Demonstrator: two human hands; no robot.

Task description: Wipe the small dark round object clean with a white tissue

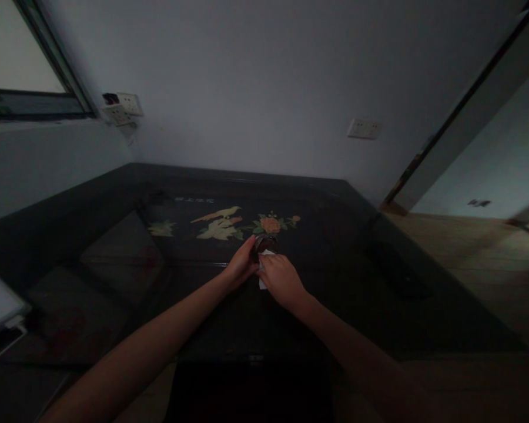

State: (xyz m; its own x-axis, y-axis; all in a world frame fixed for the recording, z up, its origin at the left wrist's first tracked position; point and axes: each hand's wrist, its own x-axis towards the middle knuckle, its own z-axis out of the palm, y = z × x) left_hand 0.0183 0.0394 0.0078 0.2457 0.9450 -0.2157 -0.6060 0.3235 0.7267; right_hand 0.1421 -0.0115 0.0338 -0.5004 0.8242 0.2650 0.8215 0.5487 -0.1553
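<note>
My left hand (241,265) is closed around a small dark, shiny, rounded object (265,241), held over the dark tabletop (229,326). Its exact kind cannot be made out in the dim light. Against the near side of that object, my right hand (284,279) presses a white piece of tissue or cloth (262,283), whose lower end sticks out below the fingers. Both hands meet near the middle of the view, and the fingers partly hide the object.
Flowers and a bird picture (220,226) decorate the glossy tabletop. A dark flat item (397,270) lies on the right. At the left edge sits a white device (0,305) with a cable. Behind stands a wall with sockets (364,128); wooden floor (449,247) shows at right.
</note>
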